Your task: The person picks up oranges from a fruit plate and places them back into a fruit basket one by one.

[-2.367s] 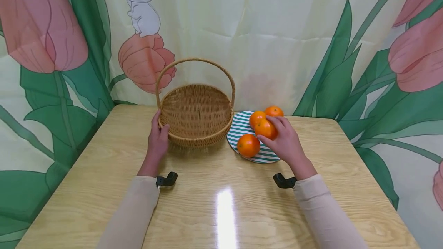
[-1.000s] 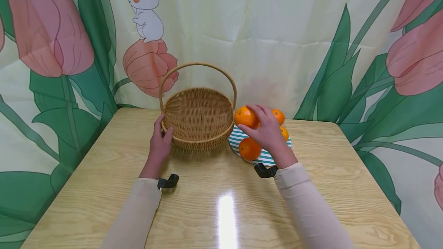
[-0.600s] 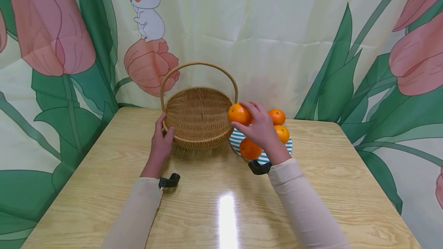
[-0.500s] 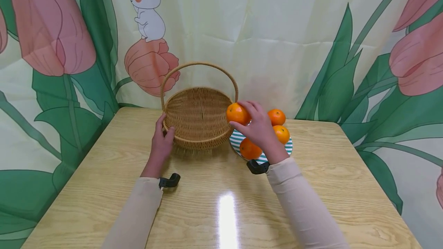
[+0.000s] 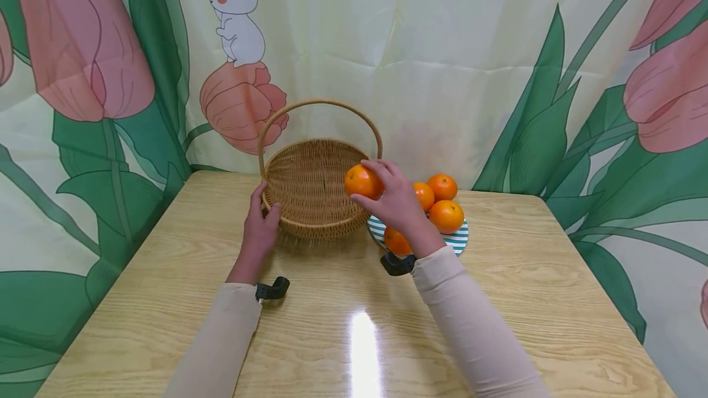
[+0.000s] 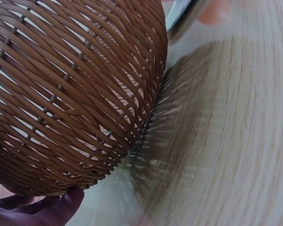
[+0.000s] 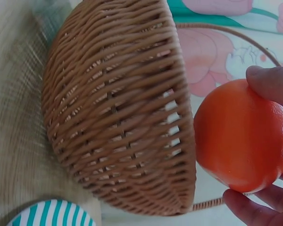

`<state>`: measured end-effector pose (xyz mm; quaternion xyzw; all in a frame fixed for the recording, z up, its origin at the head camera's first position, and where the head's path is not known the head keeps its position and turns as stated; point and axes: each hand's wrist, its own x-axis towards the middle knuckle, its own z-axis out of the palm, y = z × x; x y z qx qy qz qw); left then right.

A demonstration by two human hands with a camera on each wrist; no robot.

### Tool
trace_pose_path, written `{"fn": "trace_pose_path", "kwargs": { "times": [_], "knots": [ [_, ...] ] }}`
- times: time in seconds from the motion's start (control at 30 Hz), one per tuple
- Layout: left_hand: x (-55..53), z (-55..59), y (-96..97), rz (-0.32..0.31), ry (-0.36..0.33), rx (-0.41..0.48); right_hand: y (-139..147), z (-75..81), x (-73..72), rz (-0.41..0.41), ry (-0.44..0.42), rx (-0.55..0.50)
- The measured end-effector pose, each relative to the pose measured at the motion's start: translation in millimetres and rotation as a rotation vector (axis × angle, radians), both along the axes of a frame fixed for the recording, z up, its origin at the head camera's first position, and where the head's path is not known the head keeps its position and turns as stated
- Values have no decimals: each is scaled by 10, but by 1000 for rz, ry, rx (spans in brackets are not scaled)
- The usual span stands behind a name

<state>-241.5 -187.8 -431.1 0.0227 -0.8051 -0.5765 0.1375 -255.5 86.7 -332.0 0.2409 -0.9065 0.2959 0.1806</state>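
A wicker basket (image 5: pixel 315 180) with a tall arched handle stands at the back of the table, and nothing shows inside it. My left hand (image 5: pixel 260 226) grips its left rim; in the left wrist view the fingers (image 6: pixel 68 207) lie against the weave. Between the fingers and thumb of my right hand (image 5: pixel 399 201) is an orange (image 5: pixel 362 182), held over the basket's right rim. The right wrist view shows this orange (image 7: pixel 243 136) beside the rim. Several more oranges (image 5: pixel 447 217) sit on a green-and-white striped plate (image 5: pixel 458 242), partly hidden behind my right hand and wrist.
The light wooden table (image 5: pixel 310 324) carries the basket and plate near its far edge. A curtain (image 5: pixel 442 78) printed with tulips and a white rabbit hangs right behind them. The plate stands close to the basket's right side.
My right hand took an orange from the plate, lifted it and carried it left to the basket's right rim. My left hand has stayed on the basket.
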Motion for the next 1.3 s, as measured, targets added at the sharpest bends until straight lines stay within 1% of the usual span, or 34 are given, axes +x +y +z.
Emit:
{"fn": "trace_pose_path", "kwargs": {
  "times": [0.13, 0.3, 0.5, 0.67, 0.97, 1.1, 1.3],
  "knots": [
    [12, 13, 12, 0, -2, 0, -67, -16, 0, 3, -23, 10],
    [22, 29, 30, -2, -5, 2, -133, -61, -22, 32, -49, 16],
    [7, 18, 41, -7, -2, 11, -193, -114, -40, 58, -67, 28],
    [9, 19, 41, -4, 7, -4, -230, -148, -50, 68, -94, 45],
    [15, 23, 37, -2, 6, 2, -293, -217, -85, 86, -103, 67],
    [9, 24, 43, 2, 11, -1, -322, -241, -95, 93, -117, 98],
    [-2, 7, 48, 0, 20, -13, -363, -254, -111, 110, -172, 148]
  ]
}}
